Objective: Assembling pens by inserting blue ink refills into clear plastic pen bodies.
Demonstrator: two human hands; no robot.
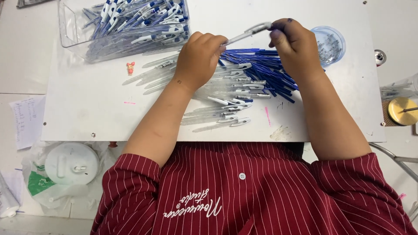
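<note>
The left hand [198, 58] is curled into a loose fist around the lower end of a clear pen [248, 33], fingers closed on the barrel. The right hand [292, 41] pinches the pen's upper end between ink-stained fingertips, the rest of the hand bent over it. The pen hangs between both hands, tilted, just above the far part of a white board [87, 109].

Under the hands lies a heap of blue refills [265, 72], fanned out towards the right. Beside and below it, clear barrels [226, 100] with clips lie scattered, some reaching left under the left wrist. A small red figure [130, 68] stands on the board to the left of the left hand, apart from the barrels.

At the board's far left sits a clear bin [69, 35] full of finished blue-and-white pens. At the far right, near the right hand, is a round clear tub [335, 41] of small parts. Off the board, a white lid [72, 163] rests on a bag at lower left, and a brass disc [402, 111] lies at the right edge.
</note>
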